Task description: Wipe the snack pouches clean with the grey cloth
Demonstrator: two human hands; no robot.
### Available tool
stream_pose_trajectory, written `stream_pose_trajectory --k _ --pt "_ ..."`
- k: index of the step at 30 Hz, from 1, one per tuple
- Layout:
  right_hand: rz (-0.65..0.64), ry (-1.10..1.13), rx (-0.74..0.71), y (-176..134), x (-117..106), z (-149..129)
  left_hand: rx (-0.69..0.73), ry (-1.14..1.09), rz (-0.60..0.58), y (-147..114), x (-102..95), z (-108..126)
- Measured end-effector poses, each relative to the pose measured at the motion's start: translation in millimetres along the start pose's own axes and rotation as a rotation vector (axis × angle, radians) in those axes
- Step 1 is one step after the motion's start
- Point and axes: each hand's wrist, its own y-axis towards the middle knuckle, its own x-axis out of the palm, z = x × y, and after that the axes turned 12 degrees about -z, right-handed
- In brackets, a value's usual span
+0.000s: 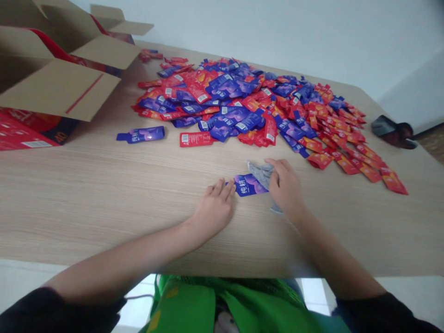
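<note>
A purple pouch (247,186) with white lettering lies flat on the table in front of me. The fingers of my left hand (217,203) are stretched out over its narrow left end, touching it. Bunched in my right hand (285,187) is a grey cloth (261,173), which covers part of the pouch's right side. A corner of the cloth hangs out below that hand. Just behind lies a red pouch (196,139) with its barcode side up, and farther left another purple pouch (141,134) lies by itself.
A large heap of red and purple pouches (225,99) spreads across the back of the table (86,199). Open cardboard boxes (62,88) stand at the left. A dark, glossy object (393,132) sits near the right edge. The table's front edge is close to my body.
</note>
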Motion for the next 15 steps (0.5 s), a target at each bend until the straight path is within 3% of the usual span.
stream_pose_trajectory --k 4,7,11,15 --pt "-0.231 -0.051 -0.245 -10 16 -36 0.004 -0.022 -0.031 0 -5.3 1" --pt "-0.328 -0.091 -0.307 -16 24 -32 0.008 -0.024 -0.054 1 -8.2 1" --pt "-0.261 -0.084 -0.221 -17 14 5 -0.007 0.006 -0.057 2 -5.7 1" --pt "-0.132 -0.096 -0.023 -11 -6 28 -0.011 0.016 -0.078 2 -2.4 1"
